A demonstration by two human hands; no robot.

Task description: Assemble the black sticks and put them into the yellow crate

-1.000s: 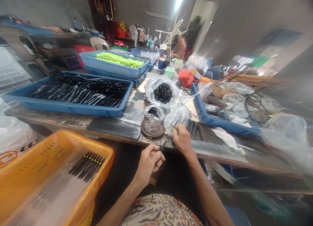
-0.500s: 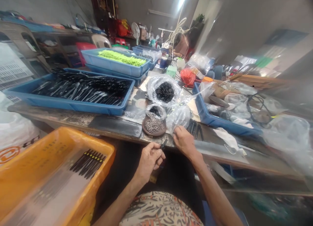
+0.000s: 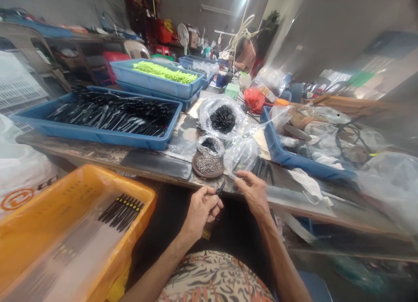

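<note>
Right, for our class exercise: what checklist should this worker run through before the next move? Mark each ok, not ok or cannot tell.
1. Black part held in the left hand: ok.
2. Right hand beside the nearest clear plastic bag: ok.
3. Right hand holding anything: cannot tell.
4. Small metal pieces in the brown dish: ok.
5. Yellow-marked black pieces side by side in the orange crate: ok.

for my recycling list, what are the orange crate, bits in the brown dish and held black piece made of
Orange crate: likely plastic, rounded glossy rim. Bits: probably metal, shiny silver glints. Black piece: perhaps plastic, dark, finish too small to tell.
</note>
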